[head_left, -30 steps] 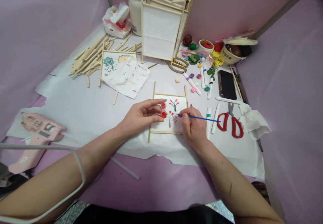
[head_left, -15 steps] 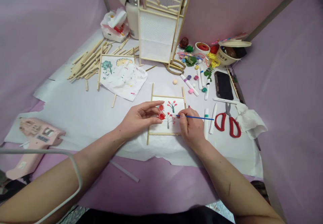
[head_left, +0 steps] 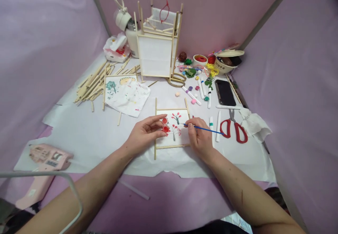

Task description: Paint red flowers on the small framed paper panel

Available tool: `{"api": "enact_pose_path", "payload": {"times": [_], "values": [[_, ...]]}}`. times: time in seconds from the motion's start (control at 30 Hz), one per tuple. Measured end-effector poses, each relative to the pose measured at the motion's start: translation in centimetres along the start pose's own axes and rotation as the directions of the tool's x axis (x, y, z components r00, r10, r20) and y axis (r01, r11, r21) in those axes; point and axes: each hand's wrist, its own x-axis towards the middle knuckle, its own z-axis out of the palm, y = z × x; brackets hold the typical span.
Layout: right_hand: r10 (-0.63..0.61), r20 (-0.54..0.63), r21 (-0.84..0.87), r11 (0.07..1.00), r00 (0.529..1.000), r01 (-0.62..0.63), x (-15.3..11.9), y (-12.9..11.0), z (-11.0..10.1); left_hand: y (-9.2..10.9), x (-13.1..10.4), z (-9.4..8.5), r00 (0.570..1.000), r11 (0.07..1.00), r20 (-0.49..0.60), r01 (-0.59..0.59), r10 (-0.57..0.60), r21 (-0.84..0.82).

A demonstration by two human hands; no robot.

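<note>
My left hand [head_left: 142, 135] pinches a pair of small joined paint pots [head_left: 165, 129] of red paint between thumb and fingers, over the left side of a small stick-framed white panel [head_left: 163, 142]. On the panel are two painted plants with red blooms and dark green stems. In my right hand [head_left: 200, 135] is a thin blue paintbrush [head_left: 206, 129], held like a pen. Its tip points left, close to the stem of the upper plant; whether it touches the panel I cannot tell. The right hand covers part of the panel's right edge.
A tall stick lantern frame [head_left: 155, 56] stands behind. To the left lie wooden sticks [head_left: 92, 82], a painted panel under a stained tissue [head_left: 132, 98], and a pink glue gun [head_left: 50, 160]. Red-handled scissors [head_left: 241, 132], markers [head_left: 218, 126] and a phone [head_left: 225, 92] lie right.
The brush tip has moved from the lower plant's blooms up to beside the upper plant's stem. My left hand keeps the paint pots in place. The whole view has tilted upward.
</note>
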Motion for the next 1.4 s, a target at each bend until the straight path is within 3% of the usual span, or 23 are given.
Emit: {"api": "enact_pose_path", "payload": {"times": [0.13,0.27,0.4,0.57,0.77,0.9,1.0,1.1,1.23,1.4], "values": [[0.176,-0.021,0.147,0.974,0.984,-0.171,0.5,-0.8,-1.0,0.0,0.0,-0.2,0.999,1.000,-0.026,-0.020,0.021,0.008],[0.403,0.008,0.271,0.880,0.915,-0.390,0.3,-2.1,-2.0,-0.3,0.2,-0.4,0.992,0.995,-0.078,-0.094,0.095,0.017],[0.511,0.006,0.355,0.803,0.860,-0.480,-0.4,-2.7,-1.8,-0.5,0.2,-0.4,0.986,0.991,-0.102,-0.130,0.131,0.022],[0.524,0.023,0.423,0.766,0.851,-0.483,-0.2,-2.5,-0.8,-0.6,0.1,0.0,0.985,0.989,-0.092,-0.148,0.145,-0.020],[0.478,0.136,0.468,0.741,0.868,-0.481,0.8,-1.8,0.3,-0.8,-1.0,0.1,0.987,0.992,-0.105,-0.121,0.118,-0.030],[0.459,0.054,0.511,0.750,0.887,-0.420,1.0,-1.7,-0.2,-0.6,-1.6,-0.3,0.987,0.989,-0.098,-0.135,0.130,-0.052],[0.512,0.001,0.540,0.723,0.859,-0.432,0.3,-1.7,-1.1,-0.3,-1.1,-0.5,0.981,0.983,-0.105,-0.170,0.162,-0.071],[0.567,0.017,0.567,0.673,0.823,-0.476,-0.5,-2.0,-1.6,0.0,0.0,-0.2,0.979,0.977,-0.110,-0.186,0.174,-0.108],[0.589,0.024,0.586,0.646,0.808,-0.489,-1.1,-2.8,-1.6,0.6,1.1,0.5,0.976,0.971,-0.131,-0.193,0.174,-0.143],[0.604,0.068,0.587,0.619,0.794,-0.521,-0.8,-3.1,-1.2,1.5,0.9,0.3,0.974,0.973,-0.158,-0.184,0.162,-0.138]]}}
